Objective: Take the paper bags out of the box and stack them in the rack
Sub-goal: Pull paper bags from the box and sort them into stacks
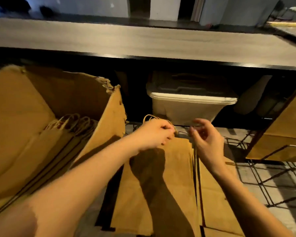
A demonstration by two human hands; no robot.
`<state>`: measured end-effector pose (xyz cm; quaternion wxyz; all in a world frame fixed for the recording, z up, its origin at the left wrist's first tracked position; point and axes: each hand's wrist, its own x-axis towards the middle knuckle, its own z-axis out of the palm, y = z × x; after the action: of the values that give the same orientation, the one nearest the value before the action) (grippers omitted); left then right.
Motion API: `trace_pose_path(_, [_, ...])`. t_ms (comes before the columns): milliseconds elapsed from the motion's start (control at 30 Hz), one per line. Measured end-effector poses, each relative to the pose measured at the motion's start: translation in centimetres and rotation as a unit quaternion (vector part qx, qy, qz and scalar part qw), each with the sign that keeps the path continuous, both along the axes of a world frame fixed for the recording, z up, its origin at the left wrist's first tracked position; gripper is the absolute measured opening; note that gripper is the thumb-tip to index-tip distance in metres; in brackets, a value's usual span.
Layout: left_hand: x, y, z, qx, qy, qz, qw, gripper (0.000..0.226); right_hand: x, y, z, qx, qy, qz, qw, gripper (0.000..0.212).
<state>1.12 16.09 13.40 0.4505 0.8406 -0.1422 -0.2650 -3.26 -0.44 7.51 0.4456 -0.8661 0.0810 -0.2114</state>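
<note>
- left hand is curled round the twine handles at the far end of the flat paper bags; the grip itself is blurred.
- right hand is just beside it, fingers loosely bent near the handles; cannot tell if it pinches anything.
- the paper bags lie on the wire rack, near end cut off at the frame bottom.
- box at left with more bags inside, only top edges and loops showing.
- lidded bin under the counter, mostly in shadow.
</note>
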Motion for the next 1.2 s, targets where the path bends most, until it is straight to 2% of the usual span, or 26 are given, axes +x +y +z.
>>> trace_pose_path(133, [1.9, 5.0, 6.6, -0.006, -0.094, 0.035, 0.995, 0.024, 4.1, 5.0, 5.3, -0.027, -0.085, 0.083, 0.993, 0.018])
trace_pose_path(233, [2.7, 11.2, 10.0, -0.016, -0.156, 0.08, 0.984, 0.023, 6.5, 10.4, 9.2, -0.037, -0.108, 0.175, 0.978, 0.019])
trace_pose_path(300, [3.0, 15.4, 11.1, -0.02, -0.184, 0.12, 0.975, 0.022, 7.9, 13.9, 11.2, -0.077, -0.128, 0.221, 0.964, 0.016])
trace_pose_path(433, [2.8, 24.0, 9.8, -0.01, -0.226, 0.225, 0.948, 0.02, 10.9, 21.4, 12.7, -0.165, -0.178, 0.276, 0.93, 0.016])
trace_pose_path(633, [1.3, 33.7, 3.4, 0.105, -0.222, 0.327, 0.913, 0.017, 13.6, 31.1, 10.2, -0.243, -0.152, 0.328, 0.9, 0.021])
trace_pose_path(700, [1.2, 35.8, 2.0, 0.16, -0.209, 0.327, 0.908, 0.018, 14.3, 34.0, 8.6, -0.306, -0.114, 0.345, 0.88, 0.029])
trace_pose_path(800, [1.2, 37.0, 1.7, 0.29, -0.216, 0.271, 0.892, 0.021, 15.4, 36.5, 5.4, -0.394, -0.003, 0.364, 0.844, 0.071])
trace_pose_path(867, [1.2, 37.4, 1.9, 0.31, -0.223, 0.26, 0.887, 0.023, 15.9, 37.1, 2.9, -0.423, 0.084, 0.372, 0.822, 0.094])
trace_pose_path(900, [1.2, 37.4, 1.8, 0.312, -0.225, 0.256, 0.887, 0.023, 15.9, 36.9, 1.6, -0.447, 0.12, 0.377, 0.802, 0.103])
trace_pose_path(967, [1.2, 37.3, 1.6, 0.326, -0.226, 0.235, 0.888, 0.025, 15.6, 36.1, -0.7, -0.519, 0.165, 0.411, 0.731, 0.117])
trace_pose_path(1033, [1.3, 37.0, 1.4, 0.344, -0.224, 0.203, 0.889, 0.026, 15.1, 35.2, -2.1, -0.567, 0.193, 0.454, 0.66, 0.122])
trace_pose_path(1067, [1.4, 36.9, 1.4, 0.345, -0.223, 0.191, 0.892, 0.026, 14.9, 34.9, -2.5, -0.573, 0.209, 0.468, 0.64, 0.121])
trace_pose_path(1200, [1.9, 36.3, 1.5, 0.338, -0.211, 0.16, 0.903, 0.027, 14.3, 35.6, -2.2, -0.555, 0.25, 0.486, 0.627, 0.116])
